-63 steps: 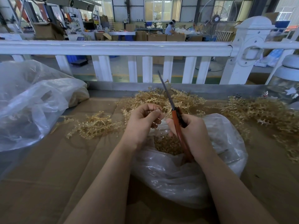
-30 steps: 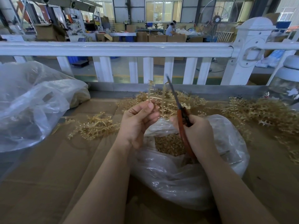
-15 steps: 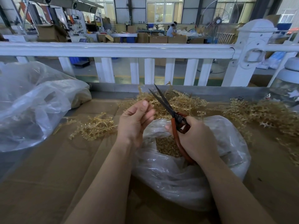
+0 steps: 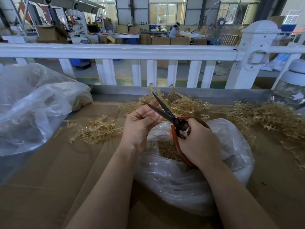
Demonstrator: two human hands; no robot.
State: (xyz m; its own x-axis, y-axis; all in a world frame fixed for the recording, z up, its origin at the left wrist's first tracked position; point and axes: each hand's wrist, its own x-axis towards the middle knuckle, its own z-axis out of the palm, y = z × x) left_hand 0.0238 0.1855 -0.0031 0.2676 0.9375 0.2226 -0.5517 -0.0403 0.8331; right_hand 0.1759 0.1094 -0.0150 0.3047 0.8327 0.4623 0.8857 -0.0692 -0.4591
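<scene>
At a cardboard-covered surface [image 4: 66,179], we are gripping orange-handled scissors [image 4: 175,119] in our right hand [image 4: 196,142], its fingers [image 4: 194,128] curling through and around the handle loops. The dark blades are standing apart in a narrow V, pointing up and to the left. Our left hand [image 4: 140,128] is hovering just beside them, its fingers curling inward with the thumb pressing against the forefinger. The lower blade is passing across its fingertips, and we cannot tell what, if anything, they are pinching. Both hands are working above the mouth of a clear plastic bag [image 4: 189,187], which is lying on the surface and holding small gold pieces [image 4: 166,149]. A tangle of gold plastic sprigs [image 4: 186,103] is lying behind the hands, a smaller clump [image 4: 99,131] to the left, a wider drift [image 4: 267,118] to the right. A larger crumpled bag [image 4: 33,113] is sitting at far left, and a white railing [image 4: 132,51] is running along the surface's far edge
</scene>
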